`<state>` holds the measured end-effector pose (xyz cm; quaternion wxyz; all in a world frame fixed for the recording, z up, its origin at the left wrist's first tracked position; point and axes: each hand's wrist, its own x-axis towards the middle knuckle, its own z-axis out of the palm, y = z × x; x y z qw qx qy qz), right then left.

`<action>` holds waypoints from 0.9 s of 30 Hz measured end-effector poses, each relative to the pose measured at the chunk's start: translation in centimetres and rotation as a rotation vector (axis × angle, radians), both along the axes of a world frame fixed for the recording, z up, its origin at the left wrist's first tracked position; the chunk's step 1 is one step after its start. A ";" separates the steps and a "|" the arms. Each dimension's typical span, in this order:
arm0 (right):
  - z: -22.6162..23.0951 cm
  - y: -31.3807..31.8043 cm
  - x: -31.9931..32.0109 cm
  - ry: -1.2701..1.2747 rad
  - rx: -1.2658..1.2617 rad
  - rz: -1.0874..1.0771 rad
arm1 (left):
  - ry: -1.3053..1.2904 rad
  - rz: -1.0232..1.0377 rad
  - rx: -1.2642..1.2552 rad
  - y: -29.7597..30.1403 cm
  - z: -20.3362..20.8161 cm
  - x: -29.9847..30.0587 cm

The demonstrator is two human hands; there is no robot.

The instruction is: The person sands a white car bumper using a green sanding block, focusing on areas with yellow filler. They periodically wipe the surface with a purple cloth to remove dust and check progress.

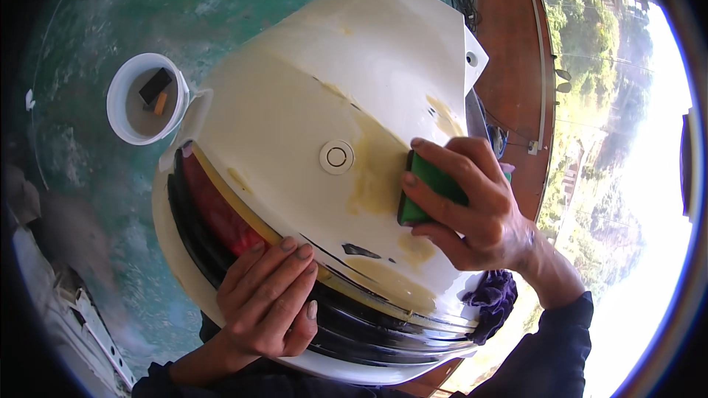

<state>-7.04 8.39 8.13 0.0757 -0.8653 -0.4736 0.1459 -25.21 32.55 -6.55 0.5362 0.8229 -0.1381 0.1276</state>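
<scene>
Apparently for even pressure, the right hand gripped a green block on the right side of the white panel; the open left hand rested across its near side, likely steadying it.

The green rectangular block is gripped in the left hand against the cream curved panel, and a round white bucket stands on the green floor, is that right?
Not quite: the head view shows the green rectangular block gripped in the right hand, against the cream curved panel, and the round white bucket stands on the green floor.
</scene>
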 end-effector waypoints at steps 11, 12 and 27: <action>-0.8 1.8 -1.0 -0.092 0.013 -0.044 | -0.043 -0.003 0.038 0.0 -0.3 -0.1; -0.6 1.7 -1.7 -0.105 -0.003 -0.047 | -0.040 -0.007 0.037 0.1 -0.2 0.0; 0.2 2.5 -3.9 -0.190 -0.318 -0.235 | 0.002 0.007 0.000 -0.4 0.3 0.3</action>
